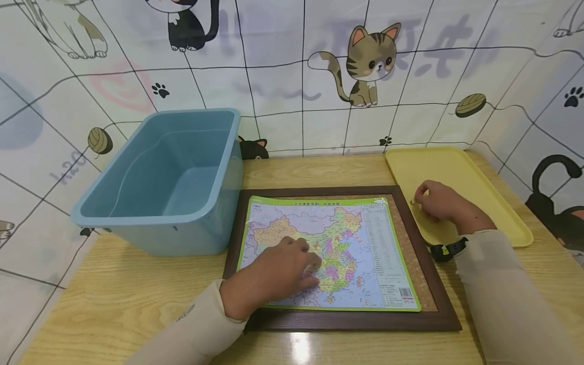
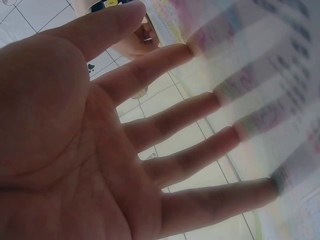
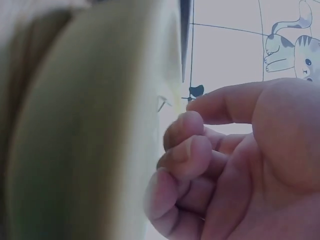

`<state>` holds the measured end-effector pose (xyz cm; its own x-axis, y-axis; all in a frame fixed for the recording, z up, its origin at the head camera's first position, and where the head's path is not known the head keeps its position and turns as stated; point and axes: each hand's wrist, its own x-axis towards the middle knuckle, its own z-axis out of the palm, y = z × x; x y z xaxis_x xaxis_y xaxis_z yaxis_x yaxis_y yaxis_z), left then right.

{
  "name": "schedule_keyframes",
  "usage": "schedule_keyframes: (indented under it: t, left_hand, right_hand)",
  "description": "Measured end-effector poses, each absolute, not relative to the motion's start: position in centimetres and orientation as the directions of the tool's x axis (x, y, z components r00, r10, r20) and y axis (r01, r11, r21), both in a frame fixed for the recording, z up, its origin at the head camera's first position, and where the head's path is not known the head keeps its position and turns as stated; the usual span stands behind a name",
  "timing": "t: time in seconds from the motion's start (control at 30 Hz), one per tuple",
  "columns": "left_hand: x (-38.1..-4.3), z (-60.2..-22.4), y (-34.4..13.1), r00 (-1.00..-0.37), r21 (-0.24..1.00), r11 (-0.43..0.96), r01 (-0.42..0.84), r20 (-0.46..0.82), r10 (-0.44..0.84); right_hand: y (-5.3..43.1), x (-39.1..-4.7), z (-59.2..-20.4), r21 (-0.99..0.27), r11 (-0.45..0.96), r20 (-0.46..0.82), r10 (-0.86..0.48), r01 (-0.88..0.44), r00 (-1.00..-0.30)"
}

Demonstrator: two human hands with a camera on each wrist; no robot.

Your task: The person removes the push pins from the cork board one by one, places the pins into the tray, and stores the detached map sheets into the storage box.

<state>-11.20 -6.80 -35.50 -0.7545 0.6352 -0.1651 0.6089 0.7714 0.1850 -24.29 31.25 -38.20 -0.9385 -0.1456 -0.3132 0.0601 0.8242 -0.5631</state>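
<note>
My left hand rests with its fingertips on a printed map of China. In the left wrist view the fingers are spread and nearly straight, touching the glossy sheet. The map lies on a corkboard with a dark brown frame. Over the near left part of a yellow tray, my right hand has its fingers curled and thumb close to the index finger. They pinch a small pushpin, whose thin point shows beyond the fingertips, close to the tray surface.
A deep blue plastic tub stands left of the corkboard. All of it sits on a light wooden table. Behind the table hangs a white cloth with cat drawings. The tray is right beside the board's frame.
</note>
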Motion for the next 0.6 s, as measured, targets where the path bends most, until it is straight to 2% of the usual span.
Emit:
schedule_keyframes:
  t: [0.6]
  left_hand:
    - [-11.2, -35.5, -6.8, -0.755, 0.192, 0.771, 0.608, -0.16, 0.636]
  right_hand:
    - [28.7, -23.5, -35.7, -0.567, 0.824, -0.194, -0.118, 0.013, -0.974]
